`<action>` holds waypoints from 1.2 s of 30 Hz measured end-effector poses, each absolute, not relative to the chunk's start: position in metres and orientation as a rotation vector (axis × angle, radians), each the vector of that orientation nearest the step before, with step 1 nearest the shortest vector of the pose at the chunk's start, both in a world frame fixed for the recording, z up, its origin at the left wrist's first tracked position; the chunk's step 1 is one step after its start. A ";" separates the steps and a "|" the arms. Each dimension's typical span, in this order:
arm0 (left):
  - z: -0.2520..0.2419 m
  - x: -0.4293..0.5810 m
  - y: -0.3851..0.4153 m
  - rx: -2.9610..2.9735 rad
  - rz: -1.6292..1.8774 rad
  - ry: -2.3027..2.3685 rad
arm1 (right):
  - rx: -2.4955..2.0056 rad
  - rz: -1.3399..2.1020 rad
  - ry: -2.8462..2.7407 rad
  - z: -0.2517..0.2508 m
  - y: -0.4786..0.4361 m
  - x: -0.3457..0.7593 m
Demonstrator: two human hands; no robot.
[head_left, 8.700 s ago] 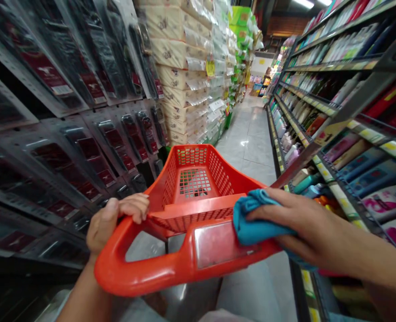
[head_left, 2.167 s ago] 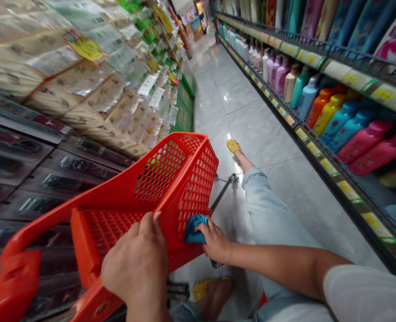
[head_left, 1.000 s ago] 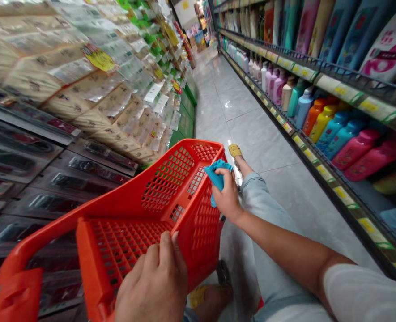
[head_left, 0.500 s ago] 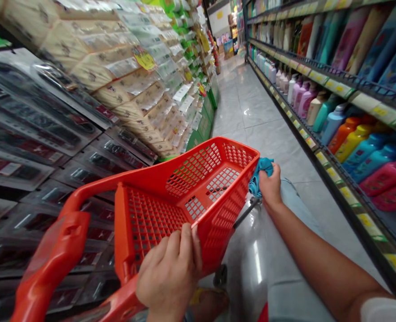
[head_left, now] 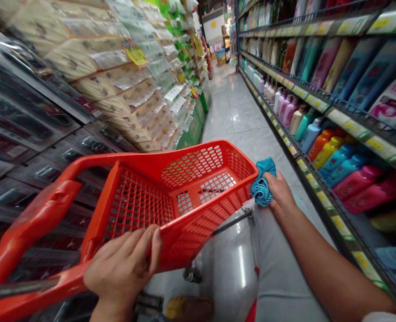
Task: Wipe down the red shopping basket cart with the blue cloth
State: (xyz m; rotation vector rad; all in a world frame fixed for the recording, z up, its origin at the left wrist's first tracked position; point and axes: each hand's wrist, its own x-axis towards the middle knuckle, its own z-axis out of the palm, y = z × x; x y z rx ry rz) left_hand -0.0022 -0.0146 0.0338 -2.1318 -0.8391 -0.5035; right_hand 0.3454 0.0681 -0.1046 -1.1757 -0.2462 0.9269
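A red plastic shopping cart (head_left: 204,214) with a grid-walled basket stands in front of me, nothing visible inside it. My left hand (head_left: 125,264) grips the near rim of the basket, fingers wrapped over the edge close to the handle side. At the basket's far right corner, my right hand (head_left: 280,190) holds a bunched blue cloth (head_left: 263,181) against or right beside the rim. The fingertips of that hand are partly hidden by the cloth.
Shelves of colourful bottles (head_left: 332,147) line the right side. On the left are stacked tissue-like packs (head_left: 127,98) and hanging packaged goods (head_left: 26,112). A tiled floor (head_left: 231,103) runs between them. A yellowish shoe (head_left: 187,308) shows below the cart.
The cart's handle end and my left hand have shifted left in view. More of the blue cloth shows at my right hand, and the bottle shelves have moved left in view.
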 end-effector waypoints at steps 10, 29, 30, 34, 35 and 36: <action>0.035 -0.042 -0.009 -2.174 -0.626 -0.940 | -1.328 0.544 -1.426 -0.059 0.045 0.382; -0.013 0.077 -0.038 -2.556 -0.809 -1.305 | -1.408 -0.057 -2.692 -0.020 0.084 0.341; -0.011 0.069 -0.039 -2.566 -0.812 -1.290 | -1.328 0.003 -2.757 -0.020 0.083 0.340; -0.003 0.024 -0.044 -2.423 -0.746 -1.353 | -1.298 0.240 -2.831 -0.034 0.103 0.341; -0.002 0.012 -0.045 -2.329 -0.710 -1.407 | -1.301 0.342 -2.798 -0.044 0.111 0.337; -0.002 0.002 -0.045 -2.237 -0.685 -1.456 | -1.330 0.448 -2.678 -0.057 0.119 0.331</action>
